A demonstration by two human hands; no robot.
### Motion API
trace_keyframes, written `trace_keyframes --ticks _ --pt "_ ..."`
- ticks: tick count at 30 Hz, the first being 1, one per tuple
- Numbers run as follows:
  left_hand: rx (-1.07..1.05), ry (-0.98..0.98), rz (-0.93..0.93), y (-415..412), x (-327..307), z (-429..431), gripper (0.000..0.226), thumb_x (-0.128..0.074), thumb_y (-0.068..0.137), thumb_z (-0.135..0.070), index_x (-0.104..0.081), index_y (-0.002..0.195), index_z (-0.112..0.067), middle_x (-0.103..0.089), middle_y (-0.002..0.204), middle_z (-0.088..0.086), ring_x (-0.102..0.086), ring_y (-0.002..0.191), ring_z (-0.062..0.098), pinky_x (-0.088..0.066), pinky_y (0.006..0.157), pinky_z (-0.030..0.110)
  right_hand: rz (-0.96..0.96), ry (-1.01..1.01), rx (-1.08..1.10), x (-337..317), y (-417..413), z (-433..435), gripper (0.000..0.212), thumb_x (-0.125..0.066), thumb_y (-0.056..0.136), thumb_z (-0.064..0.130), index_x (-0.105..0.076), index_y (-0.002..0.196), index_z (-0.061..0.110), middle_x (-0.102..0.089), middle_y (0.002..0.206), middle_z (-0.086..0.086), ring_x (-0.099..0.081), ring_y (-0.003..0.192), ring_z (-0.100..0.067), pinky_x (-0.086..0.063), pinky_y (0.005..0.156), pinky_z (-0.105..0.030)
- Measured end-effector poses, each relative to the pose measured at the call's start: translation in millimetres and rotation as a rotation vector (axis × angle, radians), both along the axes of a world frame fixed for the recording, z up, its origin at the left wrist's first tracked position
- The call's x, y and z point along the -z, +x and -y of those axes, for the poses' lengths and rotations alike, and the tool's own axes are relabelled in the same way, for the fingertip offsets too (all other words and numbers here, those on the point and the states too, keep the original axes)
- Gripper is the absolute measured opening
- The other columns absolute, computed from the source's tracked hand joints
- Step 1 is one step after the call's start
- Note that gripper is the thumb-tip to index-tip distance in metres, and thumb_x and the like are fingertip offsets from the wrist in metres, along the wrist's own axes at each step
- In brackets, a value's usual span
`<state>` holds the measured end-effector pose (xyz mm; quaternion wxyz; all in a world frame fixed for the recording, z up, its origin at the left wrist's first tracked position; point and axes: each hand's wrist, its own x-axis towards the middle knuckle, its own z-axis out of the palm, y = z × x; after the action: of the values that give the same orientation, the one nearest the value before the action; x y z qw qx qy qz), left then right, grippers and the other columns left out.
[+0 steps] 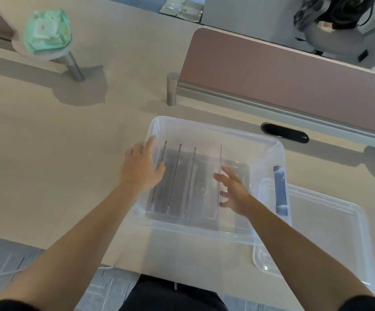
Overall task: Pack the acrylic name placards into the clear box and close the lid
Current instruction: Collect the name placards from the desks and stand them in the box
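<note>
The clear box [206, 127] stands on the desk in front of me, lid off. Several acrylic name placards [192, 176] stand upright in a row inside it, seen as thin dark edges. My left hand [140, 167] rests at the box's left wall beside the leftmost placard, fingers curled over the rim. My right hand [234, 191] hovers inside the box, fingers spread, next to the rightmost placard [220, 167]; whether it touches is unclear. The clear lid [323, 223] lies flat on the desk to the right, partly under the box.
A pink desk divider [283, 70] on a metal rail runs behind the box. A black cable grommet [285, 132] sits to the back right. At far left, a round stand [47, 53] holds green packets. The desk's front edge lies just below the box.
</note>
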<state>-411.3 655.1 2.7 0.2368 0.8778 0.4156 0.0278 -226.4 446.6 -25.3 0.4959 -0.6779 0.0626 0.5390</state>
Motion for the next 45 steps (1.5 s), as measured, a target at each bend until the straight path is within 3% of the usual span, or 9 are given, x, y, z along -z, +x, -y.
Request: trace_keyframes --ticks 2,7,10,12,18,33,40,45 --pt "-0.002 0.001 0.027 -1 0 -1 0.08 -0.031 0.072 -0.053 -0.029 0.146 -0.021 -0.056 0.116 0.009 -0.052 0.108 0.036 -0.036 0.1 0.046 -0.013 0.003 -0.005 8 -2 -2 0.07 -0.075 0.085 0.028 -0.04 0.144 0.042 -0.041 0.149 0.0 -0.031 0.141 -0.041 -0.031 0.107 -0.064" --pt "0.023 0.013 0.063 -1 0 -1 0.071 -0.05 0.083 -0.042 -0.03 0.148 -0.018 -0.056 0.12 0.012 -0.05 0.113 0.035 -0.03 0.106 0.044 0.009 -0.019 0.01 18 -2 0 0.086 -0.088 0.062 0.026 -0.049 0.138 0.04 -0.045 0.147 -0.006 -0.038 0.136 -0.037 -0.044 0.101 -0.06" --pt "0.008 -0.018 0.061 -2 -1 0 0.073 -0.047 0.082 -0.046 -0.027 0.148 -0.023 -0.056 0.119 0.009 -0.049 0.112 0.035 -0.032 0.105 0.044 -0.021 -0.032 -0.092 14 6 4 0.1 -0.091 0.063 0.033 -0.038 0.148 0.039 -0.044 0.149 -0.003 -0.038 0.137 -0.04 -0.047 0.099 -0.056" --pt "-0.005 -0.033 0.057 -2 -6 2 0.072 -0.046 0.082 -0.048 -0.027 0.148 -0.024 -0.055 0.118 0.009 -0.048 0.112 0.036 -0.033 0.105 0.045 -0.051 -0.027 -0.185 12 13 9 0.094 -0.083 0.074 0.037 -0.03 0.151 0.04 -0.039 0.153 0.0 -0.036 0.139 -0.041 -0.045 0.101 -0.056" --pt "-0.037 -0.021 0.063 1 -22 11 0.068 -0.059 0.088 -0.028 -0.032 0.149 -0.019 -0.054 0.115 0.013 -0.047 0.11 0.037 -0.033 0.106 0.045 -0.137 0.007 -0.302 19 27 16 0.09 -0.078 0.079 0.035 -0.026 0.152 0.045 -0.038 0.155 0.005 -0.046 0.131 -0.045 -0.043 0.105 -0.059" --pt "-0.088 -0.02 0.066 3 -20 13 0.066 -0.06 0.087 -0.026 -0.034 0.147 -0.024 -0.055 0.122 0.011 -0.045 0.112 0.037 -0.035 0.1 0.041 -0.054 0.016 -0.448 20 15 7 0.098 -0.078 0.061 0.047 -0.03 0.146 0.048 -0.041 0.153 -0.004 -0.056 0.121 -0.047 -0.051 0.099 -0.049" --pt "-0.102 -0.032 0.065 2 -16 12 0.067 -0.059 0.085 -0.029 -0.033 0.146 -0.029 -0.055 0.123 0.009 -0.046 0.113 0.038 -0.04 0.099 0.044 -0.031 0.027 -0.438 23 9 3 0.073 -0.069 0.09 0.036 -0.026 0.148 0.048 -0.034 0.158 -0.006 -0.056 0.121 -0.047 -0.051 0.097 -0.048" --pt "-0.11 -0.039 0.068 1 -16 11 0.068 -0.059 0.085 -0.03 -0.031 0.147 -0.03 -0.056 0.12 0.009 -0.046 0.115 0.038 -0.042 0.097 0.046 -0.041 0.031 -0.441 24 9 0 0.07 -0.068 0.091 0.035 -0.027 0.146 0.049 -0.033 0.159 -0.006 -0.055 0.121 -0.048 -0.052 0.096 -0.048"
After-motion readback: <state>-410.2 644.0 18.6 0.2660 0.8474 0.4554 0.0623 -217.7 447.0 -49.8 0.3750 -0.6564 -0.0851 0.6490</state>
